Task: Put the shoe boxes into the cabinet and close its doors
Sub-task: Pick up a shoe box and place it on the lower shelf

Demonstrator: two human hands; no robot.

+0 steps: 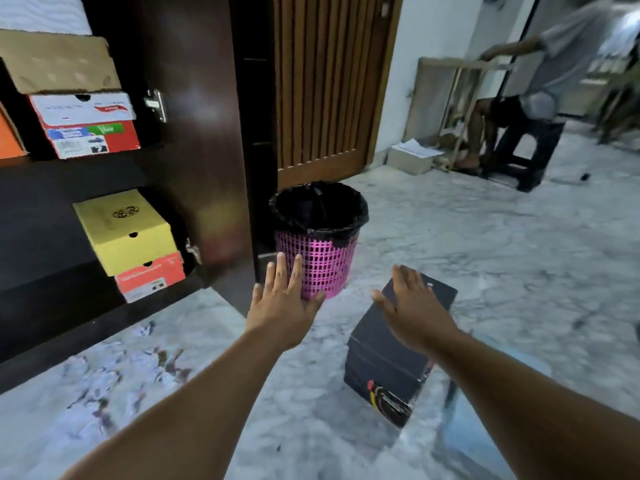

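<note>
My right hand (414, 308), fingers spread and holding nothing, hovers over the black shoe box (391, 355), whose long axis runs away from me; my left hand (282, 299) is open too.

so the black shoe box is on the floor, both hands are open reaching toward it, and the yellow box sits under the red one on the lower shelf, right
Not quite: the head view shows the yellow box on top of the red box on the lower shelf, not under it. The rest holds: the black shoe box is on the floor, and the left hand and right hand are open, reaching toward it.
</note>
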